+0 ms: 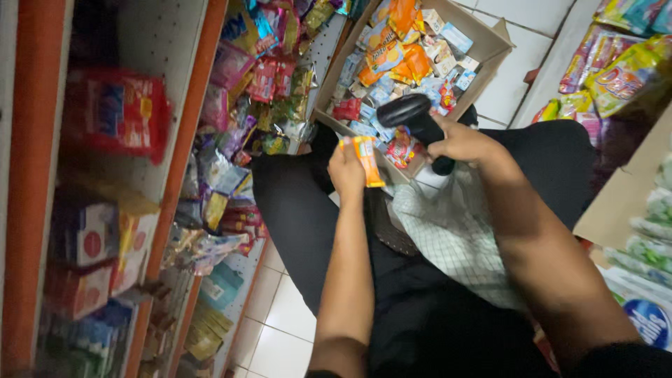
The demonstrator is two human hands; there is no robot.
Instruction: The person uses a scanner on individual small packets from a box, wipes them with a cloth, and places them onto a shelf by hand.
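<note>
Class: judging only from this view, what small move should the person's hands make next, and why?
Probably tilt the black handheld scanner in the right hand down toward the orange packet that the left hand holds up: the scanner's head sits just above and beside it.

Your path ahead is narrow. On your left the orange-edged white shelf rack point(183, 150), crammed with hanging snack packets point(231, 150), presses against your knee. In front, the open brown cardboard box point(490, 43) full of small packets blocks the white tiled floor point(280, 329). On your right, another cardboard carton point(619, 199) and bagged goods close in.
</note>
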